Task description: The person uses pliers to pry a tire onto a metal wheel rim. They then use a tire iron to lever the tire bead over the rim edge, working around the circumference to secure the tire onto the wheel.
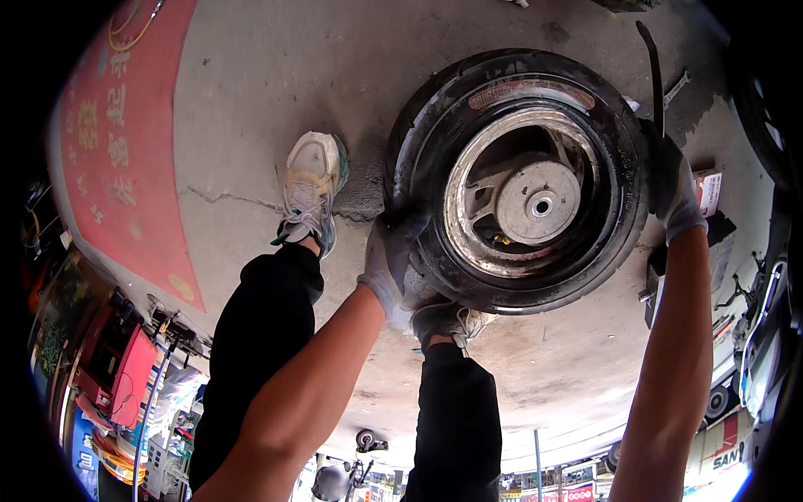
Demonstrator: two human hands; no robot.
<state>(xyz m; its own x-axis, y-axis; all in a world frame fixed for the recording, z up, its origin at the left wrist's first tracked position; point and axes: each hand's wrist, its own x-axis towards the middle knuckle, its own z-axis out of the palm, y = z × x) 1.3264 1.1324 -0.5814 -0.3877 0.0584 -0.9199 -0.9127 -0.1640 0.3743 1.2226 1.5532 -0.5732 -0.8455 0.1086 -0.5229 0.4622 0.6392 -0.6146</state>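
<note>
Tyred wheel (539, 184), hub facing the person, by their shoes (314, 171), between both gloved hands. Left hand (396, 247) clasps its left edge, right hand (672, 184) its right edge. Dark curved bar (654, 67) runs up from right hand; can't tell if gripped. Spanner (677, 87) on floor (251, 92) nearby.

Printed characters, pale and yellow, run along the red mat (150, 188) at your left. Lettering also marks the tire's (431, 159) reddish label (495, 94), a small white-and-red box (708, 192) and a white panel (707, 448).
</note>
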